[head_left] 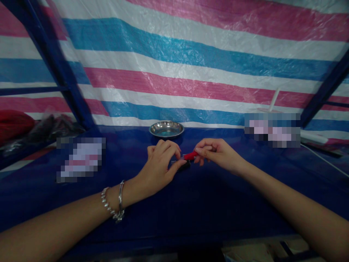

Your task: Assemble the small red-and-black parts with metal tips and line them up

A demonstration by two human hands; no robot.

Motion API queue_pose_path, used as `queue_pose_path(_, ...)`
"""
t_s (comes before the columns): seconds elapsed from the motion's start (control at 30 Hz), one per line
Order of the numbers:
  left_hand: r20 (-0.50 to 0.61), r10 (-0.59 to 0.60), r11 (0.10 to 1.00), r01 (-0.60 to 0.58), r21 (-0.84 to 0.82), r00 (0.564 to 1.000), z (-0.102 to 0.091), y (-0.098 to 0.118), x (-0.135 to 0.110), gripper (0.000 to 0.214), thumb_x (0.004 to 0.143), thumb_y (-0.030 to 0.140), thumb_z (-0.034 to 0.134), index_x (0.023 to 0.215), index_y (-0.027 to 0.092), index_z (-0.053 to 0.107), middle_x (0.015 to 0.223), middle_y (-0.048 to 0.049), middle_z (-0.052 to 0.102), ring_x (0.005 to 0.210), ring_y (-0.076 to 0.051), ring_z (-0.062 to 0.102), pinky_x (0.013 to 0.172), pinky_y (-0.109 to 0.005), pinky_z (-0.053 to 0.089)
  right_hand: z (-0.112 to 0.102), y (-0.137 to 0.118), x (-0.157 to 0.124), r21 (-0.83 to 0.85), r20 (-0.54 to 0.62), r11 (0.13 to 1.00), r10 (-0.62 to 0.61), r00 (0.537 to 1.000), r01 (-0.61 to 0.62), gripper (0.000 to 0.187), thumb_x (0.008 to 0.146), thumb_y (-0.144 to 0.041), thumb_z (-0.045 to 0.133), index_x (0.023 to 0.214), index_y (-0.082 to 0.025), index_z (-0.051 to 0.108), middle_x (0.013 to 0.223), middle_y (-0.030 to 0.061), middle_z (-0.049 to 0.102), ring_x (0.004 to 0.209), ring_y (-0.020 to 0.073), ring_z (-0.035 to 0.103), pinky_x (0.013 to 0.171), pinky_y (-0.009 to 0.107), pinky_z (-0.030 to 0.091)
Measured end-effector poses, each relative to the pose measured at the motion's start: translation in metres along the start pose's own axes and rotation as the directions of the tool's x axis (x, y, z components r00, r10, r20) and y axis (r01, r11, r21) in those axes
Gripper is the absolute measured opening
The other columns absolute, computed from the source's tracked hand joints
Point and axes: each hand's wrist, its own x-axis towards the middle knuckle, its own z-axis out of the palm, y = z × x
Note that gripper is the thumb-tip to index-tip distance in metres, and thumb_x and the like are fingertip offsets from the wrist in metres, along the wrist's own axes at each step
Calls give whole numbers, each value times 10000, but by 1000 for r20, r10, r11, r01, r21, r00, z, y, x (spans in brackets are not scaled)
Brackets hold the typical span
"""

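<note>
My left hand (160,162) rests on the dark blue table (191,203), fingers curled in a pinch around a small dark part (184,165) that I cannot make out clearly. My right hand (218,153) is closed on a thin red-handled tool (191,155), whose tip points left toward the left fingers. The two hands nearly meet at the table's middle. Silver bracelets (116,203) circle my left wrist.
A small shiny steel dish (166,128) stands just behind the hands by the striped pink, white and blue tarp (191,58). Blurred packages lie at left (81,159) and right (272,129). Dark and red bundles (32,127) sit far left. A white cable (324,158) runs at right.
</note>
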Motion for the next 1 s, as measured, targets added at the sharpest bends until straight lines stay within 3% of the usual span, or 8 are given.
queue_pose_path(0.47, -43, -52, 998, 53, 31, 998, 1, -2, 0, 82, 809, 249, 509, 780, 174, 491, 904, -7, 546, 866, -181, 459, 701, -317, 275, -1, -3, -1, 98, -15, 995, -18, 1000, 19, 97, 739, -178, 567, 805, -156, 499, 645, -5, 652, 542, 75, 580, 522, 197, 414)
queue_pose_path(0.7, -34, -45, 999, 46, 24, 998, 1, -1, 1, 84, 809, 251, 505, 773, 176, 495, 903, -6, 545, 865, -178, 457, 712, -317, 277, 0, -7, -2, 38, -50, 999, -33, 998, 35, 88, 744, -214, 565, 761, -140, 520, 644, 4, 646, 534, 66, 563, 515, 189, 410)
queue_pose_path(1.0, -28, -30, 999, 31, 20, 999, -1, -1, 1, 78, 815, 251, 489, 783, 180, 492, 913, -13, 543, 867, -184, 455, 720, -325, 278, -1, -8, -2, -147, -28, 986, -88, 996, 83, 229, 792, -334, 490, 672, -144, 538, 637, 16, 627, 516, 66, 529, 484, 188, 390)
